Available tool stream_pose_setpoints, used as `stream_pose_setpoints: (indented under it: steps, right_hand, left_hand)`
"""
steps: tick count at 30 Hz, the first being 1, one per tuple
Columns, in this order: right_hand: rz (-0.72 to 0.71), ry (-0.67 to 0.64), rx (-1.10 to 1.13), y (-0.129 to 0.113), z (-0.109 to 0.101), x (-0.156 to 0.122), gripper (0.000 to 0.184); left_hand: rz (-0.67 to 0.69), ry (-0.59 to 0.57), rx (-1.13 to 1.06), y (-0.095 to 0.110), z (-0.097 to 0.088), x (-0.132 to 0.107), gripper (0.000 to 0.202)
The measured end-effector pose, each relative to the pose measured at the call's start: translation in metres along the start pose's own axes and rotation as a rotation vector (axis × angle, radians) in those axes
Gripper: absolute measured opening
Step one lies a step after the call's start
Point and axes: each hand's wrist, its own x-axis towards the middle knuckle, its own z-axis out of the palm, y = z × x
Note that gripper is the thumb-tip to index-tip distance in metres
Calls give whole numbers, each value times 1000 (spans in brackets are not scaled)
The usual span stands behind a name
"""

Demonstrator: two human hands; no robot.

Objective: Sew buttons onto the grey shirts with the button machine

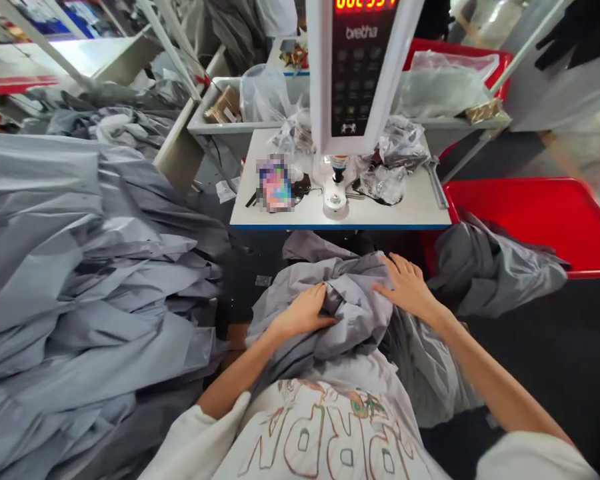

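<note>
The left hand [305, 310] is resting in the grey cloth [363, 310] bunched just below the frame's centre, whether pinching it I cannot tell; the right hand [405, 283] is lying on its upper right, fingers spread. With that loose contact, the cloth could be sliding toward the dark floor [555, 353] at lower right.

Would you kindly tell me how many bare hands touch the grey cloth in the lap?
2: the left hand lies on the left part of the grey cloth, and the right hand touches its right side. None seems hidden.
</note>
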Motion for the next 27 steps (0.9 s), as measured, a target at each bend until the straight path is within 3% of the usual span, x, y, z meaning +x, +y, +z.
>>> stream_pose_setpoints:
  steps: [1,3,5,7,10,13,15,18,21,23,25,27]
  right_hand:
    - [63,-58,-71,11,16,3,66]
    - [70,-178,-68,27,44,5,65]
    - [39,-254,23,35,64,0,46]
    - [56,-256,146,36,69,-9,35]
    - [76,-315,472,35,48,-22,32]
    - [-5,-632,862,39,9,-33,35]
    - [29,-726,971,42,-10,-36,43]
    - [199,-611,899,34,-5,-33,52]
    - [310,-422,596,20,28,-26,56]
    - [281,-312,506,20,45,-22,44]
    - [257,-172,537,33,47,-21,32]
    - [335,41,562,55,35,-23,28]
  left_hand:
    - [25,53,-45,3,8,6,69]
    - [93,109,-104,13,23,16,63]
    - [176,69,-103,28,33,21,56]
    - [248,-44,-99,43,36,21,45]
    - [335,-274,-176,63,27,15,24]
    - [441,-505,-302,82,27,12,30]
    - [494,-559,-276,100,42,15,32]
    - [534,-529,-51,128,79,28,28]
    - [639,-500,65,145,96,44,19]
    - [760,-424,5,143,85,51,18]
    - [833,-293,-149,129,61,56,21]
    - [682,-140,-289,106,34,59,21]
